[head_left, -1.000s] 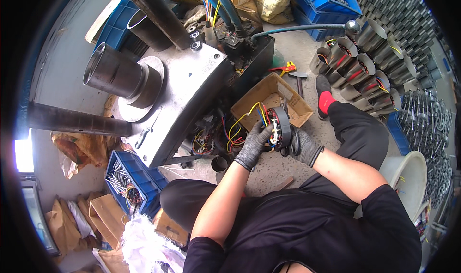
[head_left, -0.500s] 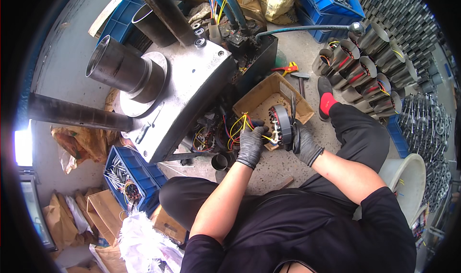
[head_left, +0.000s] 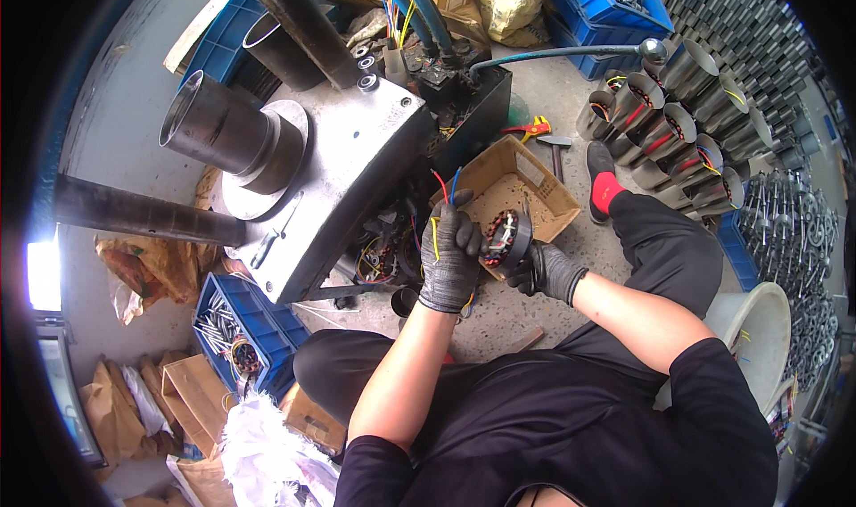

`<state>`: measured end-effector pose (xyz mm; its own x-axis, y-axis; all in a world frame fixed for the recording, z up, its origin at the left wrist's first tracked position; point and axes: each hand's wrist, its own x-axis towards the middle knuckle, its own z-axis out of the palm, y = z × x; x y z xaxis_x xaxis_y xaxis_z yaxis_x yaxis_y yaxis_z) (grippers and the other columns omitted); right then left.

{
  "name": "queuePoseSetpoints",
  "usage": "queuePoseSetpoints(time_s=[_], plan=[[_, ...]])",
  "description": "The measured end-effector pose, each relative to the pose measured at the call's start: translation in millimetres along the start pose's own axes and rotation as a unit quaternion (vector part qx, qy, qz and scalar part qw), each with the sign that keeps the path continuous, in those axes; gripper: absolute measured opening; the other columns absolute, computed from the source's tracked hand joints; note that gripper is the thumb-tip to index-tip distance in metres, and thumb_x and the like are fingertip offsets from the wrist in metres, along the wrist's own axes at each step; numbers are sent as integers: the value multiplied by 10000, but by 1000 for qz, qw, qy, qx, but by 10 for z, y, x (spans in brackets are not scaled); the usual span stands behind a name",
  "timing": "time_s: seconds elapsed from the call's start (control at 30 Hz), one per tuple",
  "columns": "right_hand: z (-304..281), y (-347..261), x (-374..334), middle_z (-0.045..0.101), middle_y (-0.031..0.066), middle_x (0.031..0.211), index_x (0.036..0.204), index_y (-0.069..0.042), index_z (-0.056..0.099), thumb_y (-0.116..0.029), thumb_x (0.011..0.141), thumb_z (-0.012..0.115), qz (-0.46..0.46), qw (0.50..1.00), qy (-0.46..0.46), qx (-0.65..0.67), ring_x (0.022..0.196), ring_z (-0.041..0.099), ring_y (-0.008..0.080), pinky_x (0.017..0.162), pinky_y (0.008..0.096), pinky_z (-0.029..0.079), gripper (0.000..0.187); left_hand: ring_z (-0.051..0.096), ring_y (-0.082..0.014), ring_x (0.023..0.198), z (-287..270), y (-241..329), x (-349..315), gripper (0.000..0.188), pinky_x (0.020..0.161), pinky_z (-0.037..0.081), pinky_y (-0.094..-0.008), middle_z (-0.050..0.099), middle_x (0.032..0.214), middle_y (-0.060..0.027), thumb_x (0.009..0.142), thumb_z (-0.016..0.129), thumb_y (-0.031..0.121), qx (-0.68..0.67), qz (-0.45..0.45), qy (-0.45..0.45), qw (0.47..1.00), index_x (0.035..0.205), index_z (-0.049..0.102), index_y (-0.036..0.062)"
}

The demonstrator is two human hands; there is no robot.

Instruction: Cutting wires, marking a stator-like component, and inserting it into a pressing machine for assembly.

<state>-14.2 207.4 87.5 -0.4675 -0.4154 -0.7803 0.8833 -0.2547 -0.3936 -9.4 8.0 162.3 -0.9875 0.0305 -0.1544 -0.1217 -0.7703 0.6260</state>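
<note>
Our left hand (head_left: 451, 259) grips wires (head_left: 436, 238); at its three o'clock, our right hand (head_left: 553, 273) holds a ring (head_left: 516, 245), seemingly for steadiness.

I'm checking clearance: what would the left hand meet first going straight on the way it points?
The left hand would probably meet the cardboard box at its left side; depth is unclear, so it might pass over the rim.

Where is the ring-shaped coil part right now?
In the head view, just right of centre, the ring-shaped coil part is in the right hand, right of the left hand, overlapping the open cardboard box.
</note>
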Motion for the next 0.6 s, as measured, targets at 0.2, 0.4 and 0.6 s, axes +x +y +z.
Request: queuePoseSetpoints(time_s=[0.2, 0.4, 0.6], plan=[[-199, 145, 138, 680, 161, 1046, 1477, -54, 465, -236, 908, 758, -169, 965, 91, -179, 820, 666, 213, 674, 359, 552, 665, 411, -54, 513, -74, -75, -41, 312, 470, 345, -212, 500, 687, 62, 1054, 600, 319, 176, 11, 85, 981, 1223, 604, 56], [220, -140, -273, 649, 155, 1269, 1529, -18, 419, -270, 913, 790, -257, 874, -29, -411, 1161, 593, 198, 1011, 328, 473, 762, 489, -24, 674, -345, -68, -57, 241, 588, 411, -199, 561, 789, 57, 1056, 589, 229, 275, 42, 125, 952, 1188, 645, 35], [301, -202, -389, 676, 111, 1101, 1414, -22, 534, -331, 923, 780, -232, 912, -70, -331, 992, 639, 177, 857, 320, 532, 630, 521, -73, 642, -232, -163, -65, 234, 579, 431, -250, 603, 743, 0, 1019, 569, 129, 391, 13, 144, 909, 1192, 650, -6]])
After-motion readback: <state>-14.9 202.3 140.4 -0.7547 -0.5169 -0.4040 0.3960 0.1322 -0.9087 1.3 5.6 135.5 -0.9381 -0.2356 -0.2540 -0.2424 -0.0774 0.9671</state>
